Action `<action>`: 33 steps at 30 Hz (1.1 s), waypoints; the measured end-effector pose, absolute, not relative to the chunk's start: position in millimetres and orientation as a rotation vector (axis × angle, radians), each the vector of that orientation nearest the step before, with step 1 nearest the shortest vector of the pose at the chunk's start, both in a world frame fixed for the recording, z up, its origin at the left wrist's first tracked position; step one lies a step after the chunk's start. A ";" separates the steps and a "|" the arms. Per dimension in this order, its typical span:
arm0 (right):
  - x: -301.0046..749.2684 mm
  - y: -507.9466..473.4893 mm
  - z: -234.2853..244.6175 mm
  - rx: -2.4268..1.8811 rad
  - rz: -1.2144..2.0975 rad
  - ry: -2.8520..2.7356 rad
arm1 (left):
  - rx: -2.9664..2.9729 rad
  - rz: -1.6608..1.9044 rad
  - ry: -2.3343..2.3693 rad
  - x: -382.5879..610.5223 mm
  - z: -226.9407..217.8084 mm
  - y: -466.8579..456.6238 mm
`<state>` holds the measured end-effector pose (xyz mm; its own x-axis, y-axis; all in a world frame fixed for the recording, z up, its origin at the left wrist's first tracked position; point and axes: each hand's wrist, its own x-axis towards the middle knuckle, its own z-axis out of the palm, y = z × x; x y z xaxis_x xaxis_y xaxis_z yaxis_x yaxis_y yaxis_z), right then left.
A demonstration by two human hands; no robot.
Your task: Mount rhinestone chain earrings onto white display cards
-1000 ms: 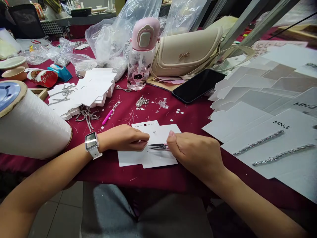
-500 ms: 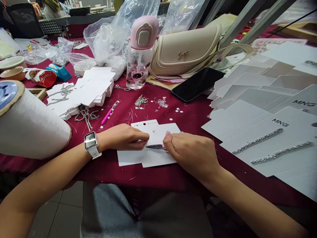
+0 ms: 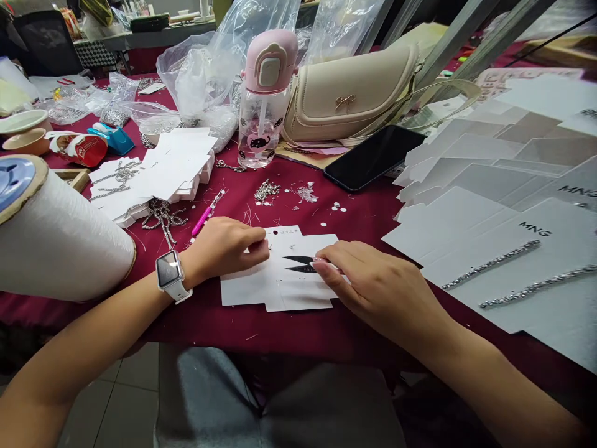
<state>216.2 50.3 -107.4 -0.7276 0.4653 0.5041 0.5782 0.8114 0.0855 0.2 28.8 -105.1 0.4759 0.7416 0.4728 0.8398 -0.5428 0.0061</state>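
Observation:
A white card (image 3: 275, 294) with small holes and a stepped outline lies on the dark red cloth before me. Over its right part, my right hand (image 3: 364, 270) grips a pair of thread snips (image 3: 301, 264), whose dark blades are apart and point left. My left hand (image 3: 229, 246), with a watch (image 3: 170, 274) on its wrist, is curled over the card's upper left. Its fingertips are pressed together, and whatever they hold is too small to see. Two tiny bits show on the card near its top.
To the right lie overlapping white cards (image 3: 433, 218), the nearest bearing two sparkling strips. A large thread spool (image 3: 69, 236) stands left. Behind are a pink hook tool (image 3: 201, 221), stacked cards (image 3: 177, 158) with chains, a bottle (image 3: 263, 124), a phone (image 3: 373, 158) and a handbag (image 3: 349, 93).
My left hand has moved slightly left and up, away from the blades. The snips' blades have spread apart, and my right hand has loosened and turned around them.

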 end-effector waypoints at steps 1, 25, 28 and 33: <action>219.1 50.2 -108.1 -0.733 -0.265 -2.579 | -2.437 -0.644 -1.367 -0.2 -103.8 27.9; 233.8 43.6 -120.2 -0.444 -0.417 -2.644 | -3.182 -0.357 -0.772 -1.4 -96.1 12.2; 232.2 43.7 -117.8 -0.411 -0.410 -2.636 | -3.180 -0.364 -0.776 -1.5 -95.9 12.3; 231.9 44.1 -116.0 -0.339 -0.372 -2.619 | -3.181 -0.368 -0.771 -1.5 -96.2 12.6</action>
